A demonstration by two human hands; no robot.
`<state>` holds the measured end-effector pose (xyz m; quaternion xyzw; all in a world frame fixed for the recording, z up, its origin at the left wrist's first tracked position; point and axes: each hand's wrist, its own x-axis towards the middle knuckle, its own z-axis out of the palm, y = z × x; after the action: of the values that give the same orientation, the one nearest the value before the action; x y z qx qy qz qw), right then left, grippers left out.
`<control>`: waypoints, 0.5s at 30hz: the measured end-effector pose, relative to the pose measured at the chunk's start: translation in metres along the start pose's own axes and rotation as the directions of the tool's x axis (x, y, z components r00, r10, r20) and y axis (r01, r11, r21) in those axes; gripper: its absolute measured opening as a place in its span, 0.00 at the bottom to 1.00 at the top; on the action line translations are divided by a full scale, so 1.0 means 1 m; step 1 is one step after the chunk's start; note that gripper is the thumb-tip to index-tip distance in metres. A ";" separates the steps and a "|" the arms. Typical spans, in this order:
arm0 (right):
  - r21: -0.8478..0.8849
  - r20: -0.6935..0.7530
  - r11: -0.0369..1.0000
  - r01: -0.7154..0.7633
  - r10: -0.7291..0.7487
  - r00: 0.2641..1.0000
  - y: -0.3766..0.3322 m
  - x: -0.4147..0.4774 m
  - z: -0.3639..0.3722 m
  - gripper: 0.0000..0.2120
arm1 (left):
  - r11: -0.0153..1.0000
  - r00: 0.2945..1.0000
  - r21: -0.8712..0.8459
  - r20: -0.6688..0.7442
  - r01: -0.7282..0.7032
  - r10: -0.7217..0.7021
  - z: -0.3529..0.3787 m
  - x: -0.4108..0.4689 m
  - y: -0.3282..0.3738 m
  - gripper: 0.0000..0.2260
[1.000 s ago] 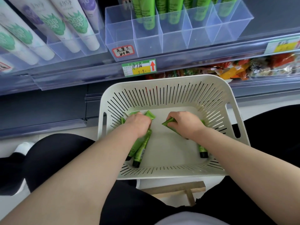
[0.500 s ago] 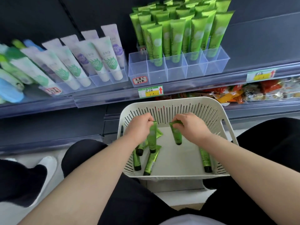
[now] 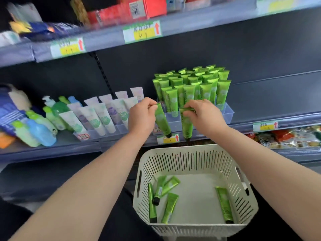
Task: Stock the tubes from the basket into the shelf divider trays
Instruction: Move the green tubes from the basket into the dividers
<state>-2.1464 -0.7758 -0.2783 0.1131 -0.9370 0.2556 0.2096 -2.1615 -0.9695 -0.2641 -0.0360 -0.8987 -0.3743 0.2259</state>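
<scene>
High above the clear tray [image 3: 227, 114], the red boxes [image 3: 125, 13] are blurred and the price tag [image 3: 142, 32] is unreadable. The left hand [image 3: 141, 117] hides part of the tray's left end.

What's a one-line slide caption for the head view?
Left hand and right hand each hold a green tube cap-down before the divider tray; five more tubes lie in the basket.

One head cam, wide-angle, facing forward and slightly down. Close range: shelf [image 3: 52, 151] sits just beyond the fingers [image 3: 148, 103], basket [image 3: 182, 148] below them and nearer the lens. Upper frame is motion-blurred.
</scene>
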 end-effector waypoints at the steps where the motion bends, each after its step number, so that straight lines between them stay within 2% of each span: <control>1: -0.001 -0.021 1.000 0.017 -0.017 1.000 -0.002 0.006 -0.004 0.12 | 1.000 1.000 0.004 -0.016 -0.003 0.003 -0.003 0.007 0.003 0.06; 10: -0.005 -0.107 0.994 0.107 -0.107 0.988 -0.012 0.052 -0.007 0.12 | 0.994 0.995 0.105 -0.101 -0.016 0.027 0.005 0.077 0.010 0.07; 15: -0.001 -0.122 0.993 0.114 -0.114 0.986 -0.003 0.071 -0.002 0.11 | 0.974 0.998 0.223 -0.042 -0.045 0.056 0.025 0.104 -0.001 0.07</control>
<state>-2.2078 -0.7852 -0.2436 0.1513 -0.9136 0.2525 0.2804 -2.2645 -0.9645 -0.2352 -0.0241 -0.9279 -0.2665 0.2596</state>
